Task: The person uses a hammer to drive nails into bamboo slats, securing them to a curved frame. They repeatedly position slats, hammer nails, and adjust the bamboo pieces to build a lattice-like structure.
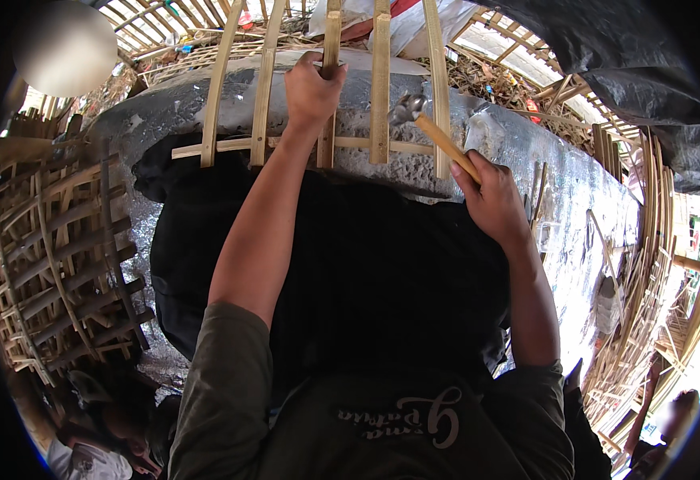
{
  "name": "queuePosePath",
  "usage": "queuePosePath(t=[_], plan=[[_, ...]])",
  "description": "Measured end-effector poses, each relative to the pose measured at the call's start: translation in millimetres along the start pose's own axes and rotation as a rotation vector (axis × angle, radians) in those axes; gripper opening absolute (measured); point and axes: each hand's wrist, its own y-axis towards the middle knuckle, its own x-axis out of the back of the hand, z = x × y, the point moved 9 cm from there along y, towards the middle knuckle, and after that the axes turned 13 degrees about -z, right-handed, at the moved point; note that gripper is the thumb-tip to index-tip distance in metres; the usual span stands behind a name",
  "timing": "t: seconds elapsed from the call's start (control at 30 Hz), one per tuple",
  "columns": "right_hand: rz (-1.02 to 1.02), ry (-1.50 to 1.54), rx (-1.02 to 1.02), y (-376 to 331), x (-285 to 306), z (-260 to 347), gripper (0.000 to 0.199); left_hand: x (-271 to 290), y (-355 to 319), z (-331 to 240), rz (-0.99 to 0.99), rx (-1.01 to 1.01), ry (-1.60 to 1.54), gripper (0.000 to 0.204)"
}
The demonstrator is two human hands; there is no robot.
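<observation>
In front of me lies a frame of several pale wooden slats (380, 88) set across a thin crosspiece (234, 146). My left hand (312, 94) is closed around the middle slat (332, 36), above the crosspiece. A hammer with a wooden handle (444, 146) is in my right hand (492, 198), its fingers wrapped round the lower handle. The metal hammer head (408, 109) is raised over the frame, between the two rightmost slats as I see them. Whether it touches anything, I cannot tell. Beneath the slats is a grey, rough-surfaced slab (414, 166).
Black cloth (366, 248) covers my lap. Bamboo lattice panels (54, 264) are piled at the left; long bamboo strips (634, 320) lie at the right. Dark plastic sheeting (646, 88) hangs at upper right. Other people (90, 460) are partly visible at both lower corners.
</observation>
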Motion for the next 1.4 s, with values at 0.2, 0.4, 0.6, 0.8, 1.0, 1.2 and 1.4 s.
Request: queuePosePath(t=[0.2,0.4,0.6,0.8,1.0,1.2,1.4], plan=[[0.037,-0.046,0.194,-6.4,0.2,15.7,0.026,-3.2,2.0,3.7,0.008,-0.02,0.033,0.037],[0.18,-0.138,0.211,1.5,-13.0,4.9,0.023,-3.1,0.3,0.5,0.008,-0.021,0.037,0.038],[0.225,-0.111,0.111,1.0,-14.8,2.1,0.021,-3.7,0.4,-5.8,0.027,-0.004,0.088,0.033],[0.246,-0.161,0.117,-3.1,-21.9,-1.8,0.022,-2.7,-0.5,-1.7,0.023,0.029,0.144,0.032],[0.246,-0.153,0.158,-4.4,-25.4,-0.3,0.023,-7.5,-0.3,6.2,-0.031,-0.047,0.102,0.041],[0.253,-0.162,0.147,-7.8,-31.2,-4.7,0.024,-9.7,-0.6,8.7,-0.028,-0.065,0.117,0.039],[0.213,-0.162,0.12,-9.1,-30.3,-8.6,0.023,-12.9,-2.7,3.7,0.013,-0.03,0.132,0.032]])
